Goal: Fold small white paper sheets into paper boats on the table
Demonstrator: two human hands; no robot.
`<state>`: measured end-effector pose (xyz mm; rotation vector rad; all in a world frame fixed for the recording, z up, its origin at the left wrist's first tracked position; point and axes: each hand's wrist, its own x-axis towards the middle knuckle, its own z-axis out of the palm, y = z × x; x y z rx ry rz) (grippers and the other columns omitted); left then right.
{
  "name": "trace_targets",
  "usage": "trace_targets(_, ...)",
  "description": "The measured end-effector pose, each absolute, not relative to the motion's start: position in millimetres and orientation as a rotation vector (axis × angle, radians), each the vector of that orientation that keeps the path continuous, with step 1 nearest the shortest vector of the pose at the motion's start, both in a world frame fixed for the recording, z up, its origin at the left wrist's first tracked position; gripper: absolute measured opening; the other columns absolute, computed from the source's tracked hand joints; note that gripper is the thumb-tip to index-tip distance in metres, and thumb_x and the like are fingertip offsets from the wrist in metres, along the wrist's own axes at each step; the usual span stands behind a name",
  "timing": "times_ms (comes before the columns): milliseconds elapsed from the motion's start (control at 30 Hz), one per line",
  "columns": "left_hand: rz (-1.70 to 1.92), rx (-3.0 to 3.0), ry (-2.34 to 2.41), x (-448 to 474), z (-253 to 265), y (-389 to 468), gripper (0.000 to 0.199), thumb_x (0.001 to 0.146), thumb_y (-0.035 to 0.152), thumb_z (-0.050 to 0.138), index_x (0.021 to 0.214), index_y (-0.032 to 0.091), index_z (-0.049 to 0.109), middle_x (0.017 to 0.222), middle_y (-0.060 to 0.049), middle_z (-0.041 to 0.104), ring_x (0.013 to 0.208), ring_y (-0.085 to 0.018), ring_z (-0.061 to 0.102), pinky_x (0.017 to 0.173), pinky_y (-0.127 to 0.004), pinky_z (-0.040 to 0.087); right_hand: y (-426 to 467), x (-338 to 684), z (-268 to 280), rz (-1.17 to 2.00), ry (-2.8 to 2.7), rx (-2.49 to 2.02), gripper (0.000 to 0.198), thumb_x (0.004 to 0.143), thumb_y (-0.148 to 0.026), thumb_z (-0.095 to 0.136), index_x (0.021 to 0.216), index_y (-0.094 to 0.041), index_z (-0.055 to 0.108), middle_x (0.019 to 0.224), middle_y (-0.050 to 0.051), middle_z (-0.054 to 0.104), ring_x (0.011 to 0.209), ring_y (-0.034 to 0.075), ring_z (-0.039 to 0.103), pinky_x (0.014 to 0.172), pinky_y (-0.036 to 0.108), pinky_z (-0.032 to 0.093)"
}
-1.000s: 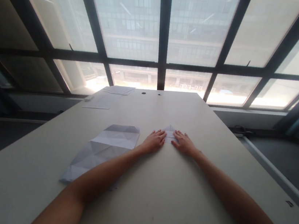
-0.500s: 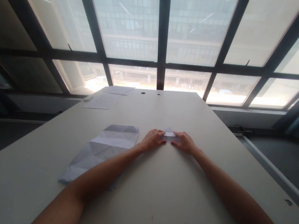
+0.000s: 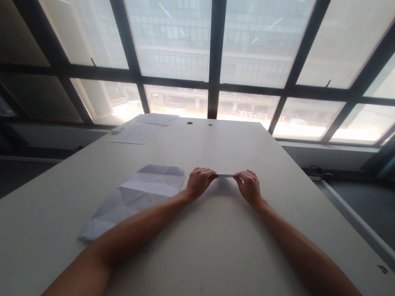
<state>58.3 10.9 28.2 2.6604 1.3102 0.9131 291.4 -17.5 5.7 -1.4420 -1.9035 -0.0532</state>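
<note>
A small folded piece of paper (image 3: pixel 226 175) is stretched between my two hands, just above the white table and seen nearly edge-on. My left hand (image 3: pixel 200 181) pinches its left end, fingers curled over and thumb below. At the other end, my right hand (image 3: pixel 249 186) grips the paper in the same way. Left of my left hand lies a larger creased sheet of paper (image 3: pixel 149 180), marked with crossing fold lines. My left forearm covers part of its right side.
The white table (image 3: pixel 212 257) reaches toward a wall of dark-framed windows (image 3: pixel 216 48). Several flat paper sheets (image 3: pixel 134 132) lie at its far left, with a small pale object (image 3: pixel 116 130) beside them. Two small round holes show near the far edge.
Both hands have lifted the folded paper slightly off the table and tipped it edge-on. Their fingers have gone from pressing on it to pinching its ends. The creased sheet stays put.
</note>
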Motion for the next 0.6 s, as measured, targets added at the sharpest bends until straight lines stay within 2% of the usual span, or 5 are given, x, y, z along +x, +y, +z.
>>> trace_targets(133,1.2,2.449,1.323,59,29,10,0.029,0.098,0.045,0.052,0.099,0.024,0.073,0.096,-0.005,0.074,0.089,-0.019,0.067,0.083,-0.029,0.047,-20,292,9,0.007,-1.697,-1.368,0.032,0.098,-0.041,0.046,0.098,-0.022,0.071,0.096,0.01,0.071,0.097,0.025,0.064,0.092,0.038,0.047)
trace_targets(300,1.514,2.084,1.178,62,25,17,0.022,0.088,0.041,0.067,0.092,0.02,0.073,0.09,-0.004,0.074,0.08,-0.018,0.068,0.078,-0.028,0.053,-20,290,8,0.154,-1.448,-1.24,0.03,0.095,-0.043,0.05,0.103,-0.021,0.069,0.098,0.009,0.068,0.082,0.022,0.065,0.074,0.035,0.054)
trace_targets(367,1.536,1.912,1.156,63,22,21,0.022,0.084,0.04,0.071,0.092,0.019,0.073,0.084,-0.004,0.073,0.067,-0.016,0.067,0.065,-0.027,0.055,-16,290,6,0.233,-1.363,-1.261,0.03,0.092,-0.043,0.053,0.104,-0.02,0.068,0.094,0.009,0.069,0.072,0.021,0.065,0.064,0.033,0.054)
trace_targets(467,1.506,1.741,1.139,65,16,27,0.022,0.082,0.035,0.071,0.094,0.017,0.072,0.081,-0.003,0.072,0.054,-0.011,0.062,0.048,-0.021,0.051,-9,291,0,0.344,-1.267,-1.278,0.032,0.086,-0.041,0.057,0.103,-0.017,0.069,0.08,0.006,0.069,0.064,0.02,0.063,0.057,0.03,0.052)
trace_targets(600,1.444,1.675,1.145,65,9,35,0.018,0.081,0.029,0.068,0.091,0.014,0.072,0.089,-0.006,0.071,0.053,-0.009,0.063,0.043,-0.018,0.049,-1,291,-7,0.457,-1.217,-1.258,0.032,0.078,-0.043,0.063,0.093,-0.015,0.069,0.065,0.003,0.065,0.054,0.017,0.059,0.049,0.026,0.047)
